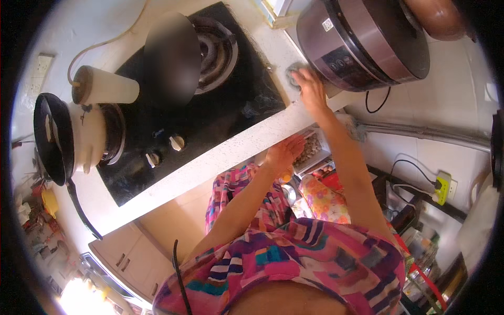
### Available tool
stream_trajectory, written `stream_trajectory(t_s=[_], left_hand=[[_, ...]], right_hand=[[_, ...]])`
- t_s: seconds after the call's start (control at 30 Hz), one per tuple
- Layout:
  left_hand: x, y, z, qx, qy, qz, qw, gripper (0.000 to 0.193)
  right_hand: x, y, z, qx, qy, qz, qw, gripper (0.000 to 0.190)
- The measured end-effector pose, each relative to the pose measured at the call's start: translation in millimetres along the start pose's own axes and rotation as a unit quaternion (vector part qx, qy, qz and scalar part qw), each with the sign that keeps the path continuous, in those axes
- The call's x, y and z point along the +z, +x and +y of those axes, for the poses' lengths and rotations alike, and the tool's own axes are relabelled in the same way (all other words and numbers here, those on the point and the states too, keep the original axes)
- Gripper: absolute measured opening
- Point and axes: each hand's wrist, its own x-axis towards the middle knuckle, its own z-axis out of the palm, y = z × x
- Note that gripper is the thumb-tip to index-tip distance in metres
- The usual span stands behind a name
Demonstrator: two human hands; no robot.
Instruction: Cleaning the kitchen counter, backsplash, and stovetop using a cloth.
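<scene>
My right hand [313,88] reaches onto the pale speckled countertop [220,157], its fingers on a grey scouring pad or wadded cloth [293,75]. That pad lies in the strip between the black glass gas hob [220,118] and a brown electric rice cooker [346,43]. Lower down, just under the counter's front edge, my left hand [284,152] hangs with its fingers extended and nothing visible in it. Two control knobs [177,143] sit at the hob's front. A round burner [216,55] shows behind a blurred dark oval [171,59] that I cannot identify.
A black frying pan [53,138] and a whitish cylinder with a cord [108,84] stand left of the hob. Below the counter are a tray of small brown items [309,151] and a floral cloth [325,197]. A green power adapter [443,188] is at the right wall.
</scene>
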Motion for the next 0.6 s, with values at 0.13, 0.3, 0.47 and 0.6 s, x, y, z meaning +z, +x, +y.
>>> stream_trajectory(t_s=[0.13, 0.3, 0.47, 0.6], left_hand=[[4.1, 9.6, 0.2, 0.043, -0.055, -0.038, 0.997, 0.049], [1.7, 8.3, 3.3, 0.084, -0.146, 0.0, 0.986, 0.048], [3.4, 0.9, 12.1, 0.053, -0.07, 0.037, 0.995, 0.052], [9.4, -2.9, 14.6, 0.029, -0.018, -0.001, 0.999, 0.06]], right_hand=[[-8.4, -43.4, -28.0, -0.035, 0.057, 0.04, 0.997, 0.043], [-4.6, -124.1, -43.4, -0.075, 0.161, -0.004, 0.984, 0.046], [-31.8, -86.7, -40.8, -0.044, 0.18, 0.049, 0.981, 0.052], [-9.3, -47.7, 9.3, 0.016, 0.131, 0.086, 0.988, 0.052]])
